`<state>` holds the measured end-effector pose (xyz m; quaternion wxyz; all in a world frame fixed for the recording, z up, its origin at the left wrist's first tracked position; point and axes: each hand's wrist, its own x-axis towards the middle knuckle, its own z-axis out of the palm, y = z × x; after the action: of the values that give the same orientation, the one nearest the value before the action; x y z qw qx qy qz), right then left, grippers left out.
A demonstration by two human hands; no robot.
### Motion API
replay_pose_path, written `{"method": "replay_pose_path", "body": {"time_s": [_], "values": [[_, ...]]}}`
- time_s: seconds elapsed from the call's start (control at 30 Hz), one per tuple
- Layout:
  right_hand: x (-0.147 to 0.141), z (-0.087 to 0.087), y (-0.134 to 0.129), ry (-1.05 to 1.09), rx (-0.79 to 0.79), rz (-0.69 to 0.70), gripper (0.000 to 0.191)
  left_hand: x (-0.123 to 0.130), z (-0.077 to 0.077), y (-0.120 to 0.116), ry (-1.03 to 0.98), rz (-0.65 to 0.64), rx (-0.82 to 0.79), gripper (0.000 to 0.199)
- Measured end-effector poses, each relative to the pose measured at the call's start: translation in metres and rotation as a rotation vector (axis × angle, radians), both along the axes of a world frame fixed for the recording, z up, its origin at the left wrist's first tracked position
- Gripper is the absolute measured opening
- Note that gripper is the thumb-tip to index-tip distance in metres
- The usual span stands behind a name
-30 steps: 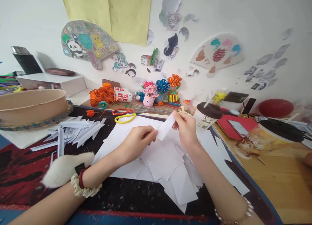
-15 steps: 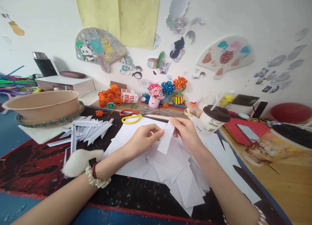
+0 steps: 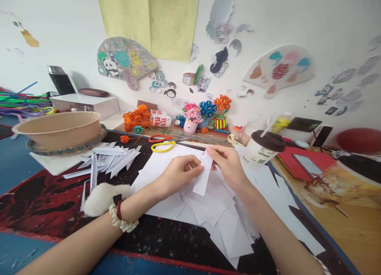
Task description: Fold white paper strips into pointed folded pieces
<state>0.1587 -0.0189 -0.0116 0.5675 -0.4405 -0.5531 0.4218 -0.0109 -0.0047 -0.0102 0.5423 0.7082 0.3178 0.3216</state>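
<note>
A narrow white paper strip (image 3: 203, 179) hangs at a slant between my hands, above a loose pile of white paper pieces (image 3: 230, 231). My right hand (image 3: 226, 164) pinches its upper end between thumb and fingers. On the strip's left edge rests the thumb of my left hand (image 3: 182, 172), whose fingers are curled, closed on the paper. Folded white paper strips (image 3: 116, 160) lie heaped to the left, beyond a white fluffy object (image 3: 99, 199) beside my left wrist.
Yellow-handled scissors (image 3: 163, 146) lie behind my hands. A beige basin (image 3: 59, 128) stands at the left, a lidded cup (image 3: 263, 148) at the right. Flower pots (image 3: 220, 122) line the back near the wall. A phone (image 3: 307, 165) lies on red paper at the right.
My left thumb has come onto the strip's edge, and the strip hangs a little more upright. The whole view has shifted slightly.
</note>
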Motion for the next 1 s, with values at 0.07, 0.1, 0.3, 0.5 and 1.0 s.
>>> {"method": "replay_pose_path", "body": {"time_s": [0.07, 0.1, 0.3, 0.5, 1.0], "values": [[0.0005, 0.0009, -0.0001, -0.014, -0.022, 0.038, 0.032, -0.0006, -0.0006, 0.0005, -0.021, 0.026, 0.004, 0.02], [0.0008, 0.0014, -0.0004, -0.03, -0.039, 0.06, 0.032, -0.0012, -0.0005, 0.0009, -0.038, 0.05, 0.006, 0.02], [0.0017, 0.0001, -0.0036, -0.212, -0.175, 0.289, 0.035, -0.0058, 0.0037, 0.004, -0.127, 0.25, 0.023, 0.021], [0.0004, -0.002, -0.0047, -0.273, -0.202, 0.332, 0.038, -0.0071, 0.0031, 0.0058, -0.122, 0.376, 0.072, 0.016], [0.0029, 0.0018, -0.0032, -0.176, -0.093, 0.185, 0.037, -0.0061, 0.0088, 0.004, -0.233, 0.398, -0.056, 0.027]]}}
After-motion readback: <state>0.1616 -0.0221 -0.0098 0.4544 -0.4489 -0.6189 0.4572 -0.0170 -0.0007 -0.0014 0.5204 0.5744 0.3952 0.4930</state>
